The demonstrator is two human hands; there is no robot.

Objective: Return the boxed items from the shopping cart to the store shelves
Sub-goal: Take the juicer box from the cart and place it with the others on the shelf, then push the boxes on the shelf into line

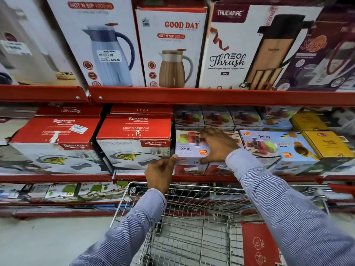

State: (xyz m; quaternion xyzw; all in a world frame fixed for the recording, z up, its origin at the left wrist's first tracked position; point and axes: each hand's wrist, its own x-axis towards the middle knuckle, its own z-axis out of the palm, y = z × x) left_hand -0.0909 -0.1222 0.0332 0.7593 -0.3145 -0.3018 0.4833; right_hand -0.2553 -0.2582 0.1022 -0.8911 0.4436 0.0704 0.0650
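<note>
A white juicer box (189, 145) lies upside down on a stack of similar boxes on the middle red shelf (192, 178). My right hand (218, 144) is spread over its top and right side, gripping it. My left hand (160, 174) touches its lower left corner with the fingertips. Below my arms stands the wire shopping cart (192, 217), and no box shows in the part of its basket that I can see.
Red Rishabh casserole boxes (134, 143) sit just left of the juicer box. More juicer boxes (263, 144) and yellow boxes (330, 144) fill the right. Tall flask boxes (172, 48) line the upper shelf. A red child-seat flap (259, 246) hangs in the cart.
</note>
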